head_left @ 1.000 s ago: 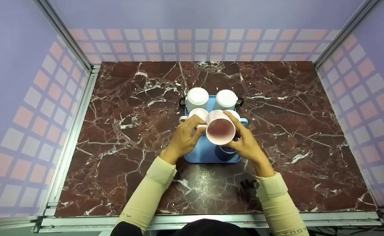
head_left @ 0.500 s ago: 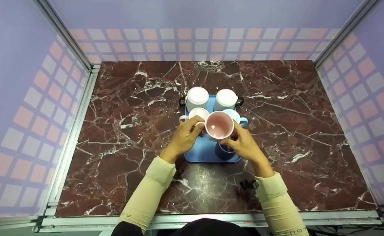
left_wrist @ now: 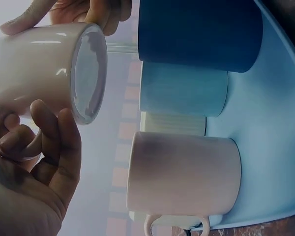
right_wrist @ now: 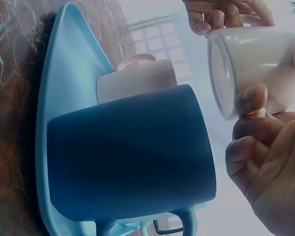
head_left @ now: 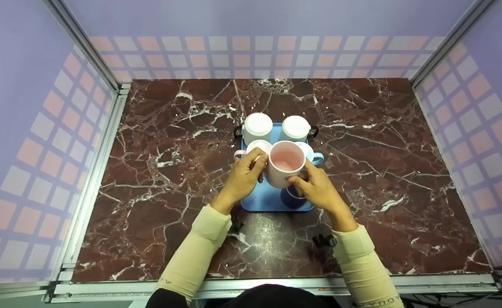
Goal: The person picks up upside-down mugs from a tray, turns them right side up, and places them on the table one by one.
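Observation:
In the head view, a pale pink mug is held up over the blue tray, its mouth facing up and its inside visible. My left hand grips it at the handle side, fingers curled through the handle. My right hand holds the other side, thumb near the front wall and fingers behind. The left wrist view shows the mug's pale base above the tray. Below my right hand, a dark blue mug stands upright on the tray, partly hidden in the head view.
Also on the tray are another pink mug, a light blue mug and two white-topped containers with black handles at the back. A marbled table surrounds the tray, walled on three sides, with a metal front rail.
Between my hands the pink mug has tipped from mouth toward me to mouth upward, so its front outer wall now shows. Both hands keep their hold; the tray's mugs stay put.

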Action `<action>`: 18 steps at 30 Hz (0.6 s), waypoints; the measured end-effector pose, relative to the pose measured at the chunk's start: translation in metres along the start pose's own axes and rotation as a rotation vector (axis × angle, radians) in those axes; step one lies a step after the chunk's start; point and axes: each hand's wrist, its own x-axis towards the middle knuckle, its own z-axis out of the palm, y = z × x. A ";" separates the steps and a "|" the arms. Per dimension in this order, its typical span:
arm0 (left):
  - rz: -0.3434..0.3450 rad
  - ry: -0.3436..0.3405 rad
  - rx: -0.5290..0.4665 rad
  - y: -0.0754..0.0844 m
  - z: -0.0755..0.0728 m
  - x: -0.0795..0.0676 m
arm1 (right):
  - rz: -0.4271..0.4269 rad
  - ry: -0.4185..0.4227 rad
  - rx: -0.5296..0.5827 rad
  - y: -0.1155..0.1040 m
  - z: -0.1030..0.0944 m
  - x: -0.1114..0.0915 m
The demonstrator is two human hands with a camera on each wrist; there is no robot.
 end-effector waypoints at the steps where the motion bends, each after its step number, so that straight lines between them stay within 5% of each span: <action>1: -0.005 0.002 -0.007 0.000 0.000 0.000 | 0.000 0.003 -0.003 0.000 0.000 0.000; 11: -0.025 0.006 -0.136 0.003 -0.001 -0.002 | -0.018 0.020 -0.023 0.001 0.002 -0.002; 18: -0.003 -0.008 -0.136 0.005 -0.006 -0.003 | -0.144 0.077 -0.070 0.005 -0.007 -0.006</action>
